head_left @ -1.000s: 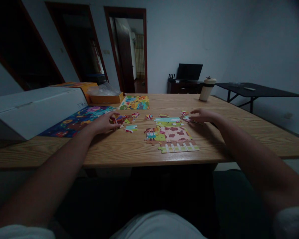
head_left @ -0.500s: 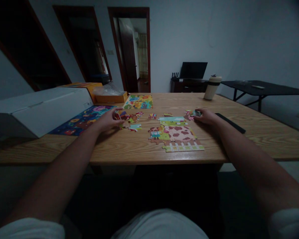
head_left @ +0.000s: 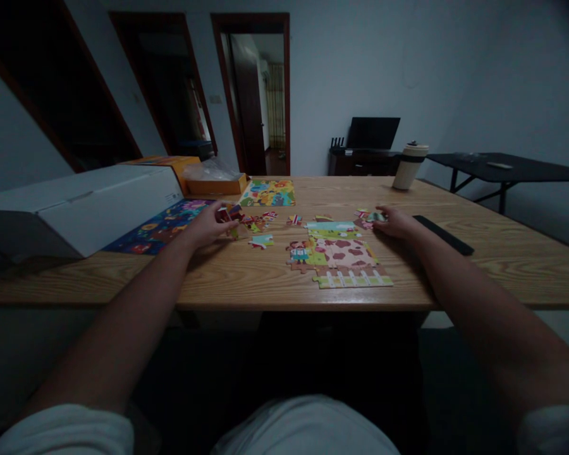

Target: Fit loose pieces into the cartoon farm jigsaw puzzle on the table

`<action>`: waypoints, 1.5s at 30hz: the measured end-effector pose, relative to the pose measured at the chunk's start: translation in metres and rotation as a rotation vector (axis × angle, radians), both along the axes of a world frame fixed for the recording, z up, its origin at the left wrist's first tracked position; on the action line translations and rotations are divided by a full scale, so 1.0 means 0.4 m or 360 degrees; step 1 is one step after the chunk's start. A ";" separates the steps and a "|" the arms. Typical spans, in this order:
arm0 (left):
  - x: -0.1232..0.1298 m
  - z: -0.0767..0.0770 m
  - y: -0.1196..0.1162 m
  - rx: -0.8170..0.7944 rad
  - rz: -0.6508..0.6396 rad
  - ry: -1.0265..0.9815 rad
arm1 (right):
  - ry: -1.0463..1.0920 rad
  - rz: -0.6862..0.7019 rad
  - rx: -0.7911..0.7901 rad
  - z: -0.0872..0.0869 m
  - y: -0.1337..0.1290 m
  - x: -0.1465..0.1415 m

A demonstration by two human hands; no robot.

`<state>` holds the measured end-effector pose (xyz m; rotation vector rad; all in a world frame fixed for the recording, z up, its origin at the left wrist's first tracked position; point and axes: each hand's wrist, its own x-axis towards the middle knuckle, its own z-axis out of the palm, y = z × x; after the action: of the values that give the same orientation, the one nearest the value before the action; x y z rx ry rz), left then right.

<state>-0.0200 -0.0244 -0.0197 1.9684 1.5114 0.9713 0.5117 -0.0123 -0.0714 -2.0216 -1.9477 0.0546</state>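
Observation:
A partly joined jigsaw (head_left: pixel 346 253) with a spotted cow, a small figure and a white fence lies flat on the table. Left of it are a loose blue-and-green piece (head_left: pixel 262 241), a striped piece (head_left: pixel 294 220) and a group of loose pieces (head_left: pixel 258 221). My left hand (head_left: pixel 208 226) is closed on a puzzle piece (head_left: pixel 224 215), tilted up beside that group. Beyond the jigsaw's right corner, my right hand (head_left: pixel 392 222) pinches a pale green piece (head_left: pixel 377 217), next to some pink and striped pieces (head_left: pixel 361 219).
A long white box (head_left: pixel 85 202) and a dark blue picture sheet (head_left: pixel 156 230) are at the left. Behind them sit an orange box (head_left: pixel 218 184) with clear plastic and a colourful sheet (head_left: pixel 270 193). A black flat object (head_left: pixel 443 234) and a cup (head_left: pixel 409 167) are at the right.
The whole view has shifted slightly. The piece in my left hand is raised and turned more, and the pale green piece in my right hand shows more.

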 end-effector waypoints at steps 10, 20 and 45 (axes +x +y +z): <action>0.010 0.010 -0.008 -0.0049 0.0036 -0.0074 | 0.0025 0.0212 0.0158 -0.007 0.000 -0.028; 0.023 0.017 -0.031 -0.0054 0.0057 -0.0061 | 0.0091 0.0216 0.0115 -0.007 -0.004 -0.034; 0.008 0.008 0.016 -0.0026 0.0453 0.1175 | 0.0120 0.0288 0.0044 0.000 -0.015 -0.054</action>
<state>-0.0166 -0.0181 -0.0166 2.2690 2.2194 0.3094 0.4899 -0.0183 -0.0715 -1.7950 -2.0661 0.1436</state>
